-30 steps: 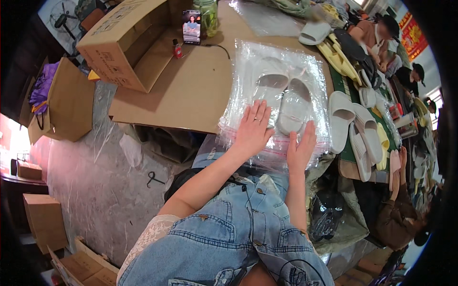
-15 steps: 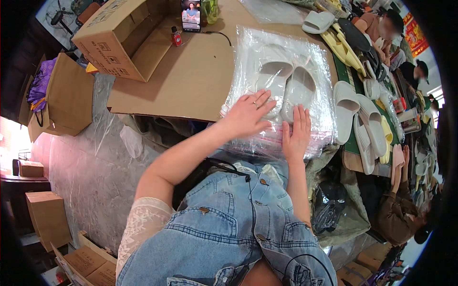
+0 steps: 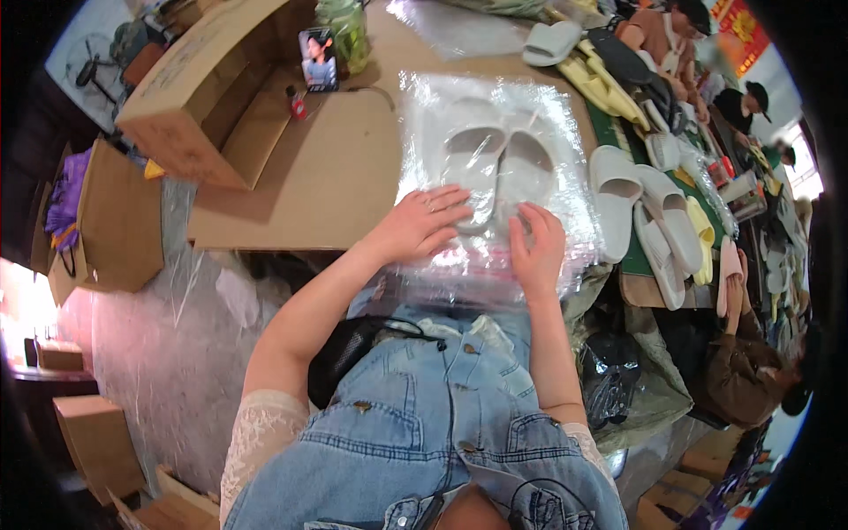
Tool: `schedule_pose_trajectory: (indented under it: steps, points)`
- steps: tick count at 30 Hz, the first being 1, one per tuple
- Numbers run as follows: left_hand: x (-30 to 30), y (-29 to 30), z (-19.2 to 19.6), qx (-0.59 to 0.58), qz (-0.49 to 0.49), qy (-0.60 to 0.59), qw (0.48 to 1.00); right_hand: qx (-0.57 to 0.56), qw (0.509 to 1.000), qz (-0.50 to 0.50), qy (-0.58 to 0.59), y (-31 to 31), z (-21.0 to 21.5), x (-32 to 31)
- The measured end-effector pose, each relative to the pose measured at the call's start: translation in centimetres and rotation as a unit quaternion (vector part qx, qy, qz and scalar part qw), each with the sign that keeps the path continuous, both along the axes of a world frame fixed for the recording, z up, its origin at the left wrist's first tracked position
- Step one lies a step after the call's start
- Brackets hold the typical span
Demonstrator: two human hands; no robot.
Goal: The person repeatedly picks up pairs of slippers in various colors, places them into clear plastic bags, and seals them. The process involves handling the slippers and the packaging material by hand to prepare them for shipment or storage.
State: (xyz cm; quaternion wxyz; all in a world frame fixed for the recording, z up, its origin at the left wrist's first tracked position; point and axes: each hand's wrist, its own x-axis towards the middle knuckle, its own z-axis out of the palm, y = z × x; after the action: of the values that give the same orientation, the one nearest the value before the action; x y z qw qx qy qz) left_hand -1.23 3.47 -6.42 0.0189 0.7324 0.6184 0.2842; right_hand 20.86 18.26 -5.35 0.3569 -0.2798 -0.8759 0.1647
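A pair of pale grey-white slide slippers (image 3: 527, 164) lies inside a clear plastic bag (image 3: 565, 132), toes toward the near side. The bag rests on a stack of similar clear bags, whose pinkish lower edges (image 3: 459, 281) face me. My left hand (image 3: 422, 223) lies across the bag beside the left slipper's toe, fingers stretched out. By the right slipper's toe, my right hand (image 3: 537, 249) touches the bag, fingers apart and slightly bent. Neither hand grips anything that I can see.
An open cardboard box (image 3: 190, 132), a phone (image 3: 319, 60), a small red bottle (image 3: 296, 103) and a glass jar (image 3: 343, 35) stand on the cardboard tabletop (image 3: 327, 177). Loose slippers (image 3: 617, 199) line the right side. Co-workers, including one in brown (image 3: 746, 380), are farther right.
The whole view has shifted slightly. My left hand has drawn back a little toward me across the bag. My right hand's fingers are more bent than before.
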Motion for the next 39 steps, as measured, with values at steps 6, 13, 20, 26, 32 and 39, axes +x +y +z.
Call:
schedule_pose_trajectory:
  steps: [6, 13, 20, 26, 32, 39]
  points:
    - [0.0, -0.2, 0.9, -0.009, 0.006, 0.019, 1.0, -0.014, 0.998, -0.035, 0.044, 3.1, 2.7, -6.4]
    - [0.2, -0.2, 1.2, -0.008, 0.0, 0.028, 1.0, -0.101, 0.977, -0.151, -0.114, 5.9, 2.3, -12.6]
    - [0.1, 0.1, 1.1, -0.029, -0.015, 0.018, 0.999, -0.053, 0.987, -0.121, -0.096, 9.0, -1.0, -13.9]
    - [0.1, 0.3, 0.4, 0.026, 0.087, 0.001, 0.996, -0.06, 0.989, -0.112, -0.077, 8.6, -1.0, -13.4]
    - [0.2, 0.2, 0.5, -0.05, 0.133, -0.033, 0.989, -0.044, 0.983, -0.172, -0.044, 6.4, 0.3, -13.4]
    - [0.3, 0.6, 0.7, -0.036, 0.139, -0.009, 0.99, -0.027, 0.982, -0.177, -0.061, 7.7, -0.4, -14.9]
